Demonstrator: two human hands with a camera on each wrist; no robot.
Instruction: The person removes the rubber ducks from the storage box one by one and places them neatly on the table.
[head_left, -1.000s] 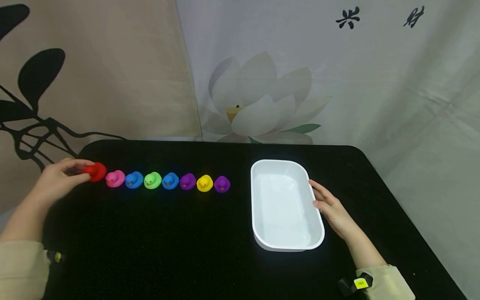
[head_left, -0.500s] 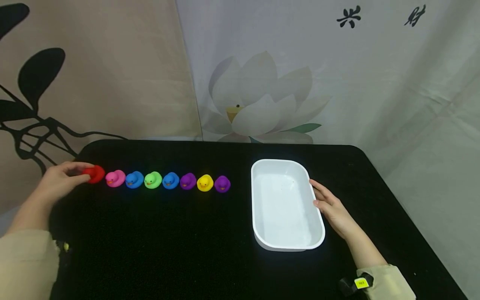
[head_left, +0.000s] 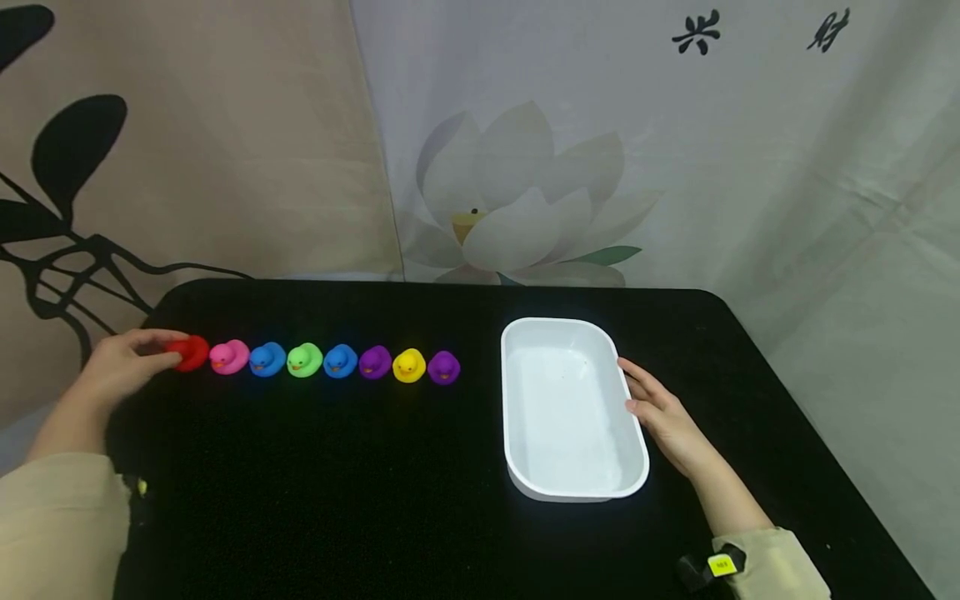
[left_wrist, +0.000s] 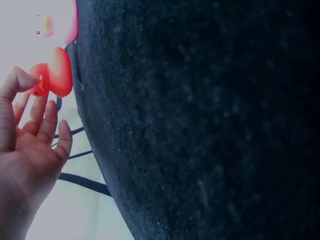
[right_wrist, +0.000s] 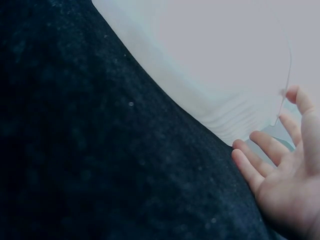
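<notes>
At the left end of a row of rubber ducks, my left hand (head_left: 126,367) pinches a red rubber duck (head_left: 193,353) by its head between thumb and fingers. In the left wrist view the duck (left_wrist: 60,72) faces the palm, and the other fingers (left_wrist: 64,142) spread loosely below it. A pink duck (head_left: 229,357) sits just to its right. On the other side of the table, my right hand (head_left: 670,423) rests its thumb and fairly straight fingertips against the right side of a white rectangular tray (head_left: 512,417). The tray's inside shows bare.
Right of the pink duck, the row continues with a blue duck (head_left: 267,359), a green duck (head_left: 305,361) and several more, ending in a purple one (head_left: 444,367). The black-covered table (head_left: 322,500) reaches back to a printed curtain (head_left: 540,183).
The left hand has come down slightly with the red duck, which now sits almost level with the row. The left forearm has shifted right. The right hand and tray stay where they were.
</notes>
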